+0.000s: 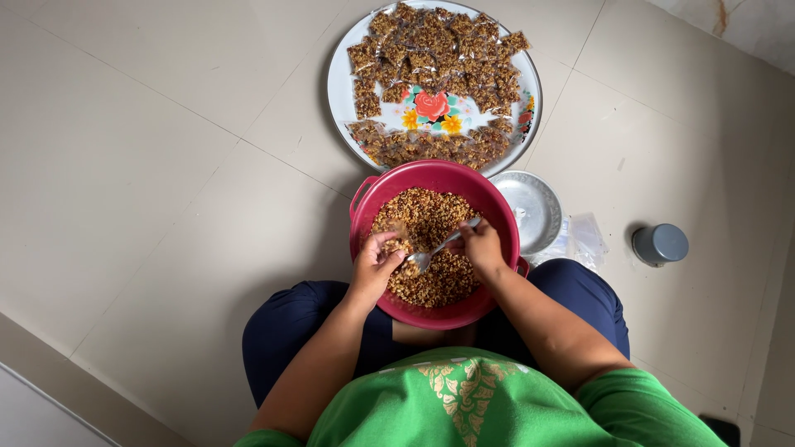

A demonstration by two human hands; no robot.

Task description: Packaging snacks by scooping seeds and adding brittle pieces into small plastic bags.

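Both forearms reach forward from a seated person in a green shirt and dark blue trousers, meeting over a round red plastic basin [368, 199] that rests on the pale tiled floor [141, 149] between the knees. The left hand [374, 266] hovers over the near-left part of the basin, wrist bent down, its grip pinched closed on a small clear plastic pouch [399, 234] whose mouth points toward the other hand. The right hand [483, 246] comes in from the opposite side, fingers curled shut around the handle of a metal spoon [437, 248]; the spoon slants down and across so that its bowl lies just beside the left fingertips, right at the pouch.

Beneath both grips the basin is filled with a brown crumbly nut-and-grain mix [431, 217], touching the spoon bowl. Beyond the hands, past the basin's far rim, sits a round white enamel tray with a painted flower centre [342, 91], covered with many small filled clear packets [439, 50]. Just outward of the right hand stands a shallow round metal dish [530, 207], with a stack of empty clear plastic bags [584, 236] beside it, and farther out still a small grey cylindrical container [660, 244], well apart from the grip.
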